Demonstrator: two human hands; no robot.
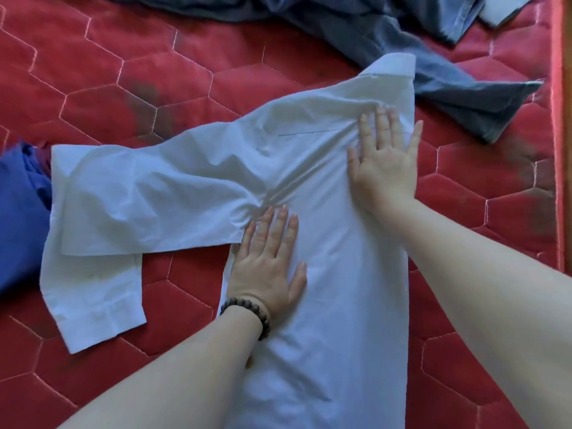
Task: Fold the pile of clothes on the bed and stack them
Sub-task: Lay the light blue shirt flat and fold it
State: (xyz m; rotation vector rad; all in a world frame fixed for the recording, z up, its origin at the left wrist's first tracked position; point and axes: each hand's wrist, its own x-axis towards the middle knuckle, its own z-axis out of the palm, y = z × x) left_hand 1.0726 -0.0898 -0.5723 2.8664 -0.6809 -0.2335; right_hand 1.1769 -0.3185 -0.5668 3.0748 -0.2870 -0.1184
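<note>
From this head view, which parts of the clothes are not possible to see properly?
- White shirt: hem cut off by the bottom edge; parts covered by the left hand and right hand.
- Blue garment: cut off by the left edge.
- Grey clothes: cut off by the top edge, blurred.

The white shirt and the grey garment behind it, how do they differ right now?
The white shirt lies spread flat with its sleeves out to one side; the grey garment is bunched and crumpled. The left hand and right hand press flat on the white shirt; neither touches the grey garment. The white shirt is near, the grey garment further away. Both rest on the red quilted mattress.
</note>
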